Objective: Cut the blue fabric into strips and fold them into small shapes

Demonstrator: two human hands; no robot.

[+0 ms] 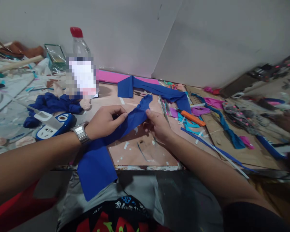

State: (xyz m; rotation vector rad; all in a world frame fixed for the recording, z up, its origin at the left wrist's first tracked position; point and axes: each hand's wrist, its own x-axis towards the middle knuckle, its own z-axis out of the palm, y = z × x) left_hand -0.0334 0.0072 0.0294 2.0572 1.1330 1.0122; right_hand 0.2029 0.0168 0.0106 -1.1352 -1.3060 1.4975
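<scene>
A long strip of blue fabric (96, 170) hangs over the front edge of the work board (140, 148) and runs up between my hands. Its upper end looks gathered and ruffled. My left hand (107, 122), with a metal watch on the wrist, pinches the strip between thumb and fingers. Close by, my right hand (159, 125) grips the gathered part near its end; some of its fingers are hidden underneath. Another blue fabric strip (159, 88) lies folded across the back of the board.
An orange cutter (192, 118) lies to the right among fabric scraps. At the left are a blue-and-white power strip (55, 125), bunched blue fabric (55, 103) and a red-capped bottle (79, 42) behind a lit phone (83, 77). Another person's arm (288, 125) shows at the far right.
</scene>
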